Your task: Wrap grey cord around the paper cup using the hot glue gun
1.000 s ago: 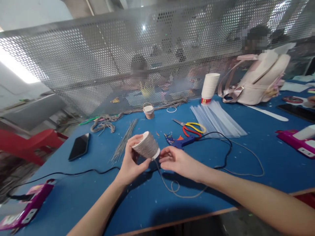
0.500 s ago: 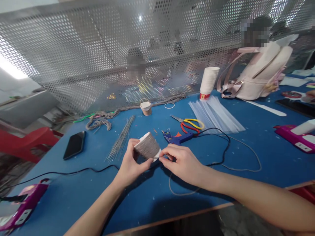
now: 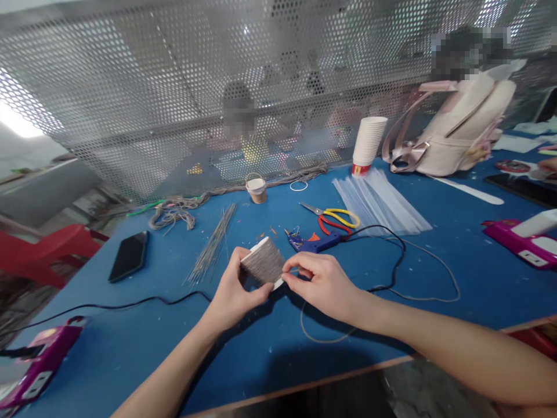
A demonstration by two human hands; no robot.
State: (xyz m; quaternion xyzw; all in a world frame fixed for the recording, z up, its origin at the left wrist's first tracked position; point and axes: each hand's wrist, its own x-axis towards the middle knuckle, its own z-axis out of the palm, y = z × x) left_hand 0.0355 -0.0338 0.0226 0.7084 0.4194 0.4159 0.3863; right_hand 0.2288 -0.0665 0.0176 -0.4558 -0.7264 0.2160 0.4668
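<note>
A paper cup (image 3: 263,261) wound with grey-brown cord lies tilted in my left hand (image 3: 235,290), whose thumb and fingers are closed around it. White paper shows at both of its ends. With thumb and forefinger, my right hand (image 3: 319,284) pinches the cord at the cup's lower right edge. The loose cord (image 3: 324,341) loops over the table below my right wrist and again farther right. Just beyond my hands lie a blue hot glue gun (image 3: 317,242) and scissors (image 3: 337,220) with red and yellow handles.
On the blue table (image 3: 174,348) are a phone (image 3: 129,255), thin wires (image 3: 213,244), a small cord-wrapped basket (image 3: 256,190), stacked paper cups (image 3: 369,145), clear strips (image 3: 383,203), a backpack (image 3: 456,133) and purple power strips (image 3: 522,244). A perforated screen (image 3: 174,104) stands behind; people are beyond it.
The cup has turned slightly in my left hand, showing less of its open end. My right hand stays pinched at its edge. The view has shifted a little.
</note>
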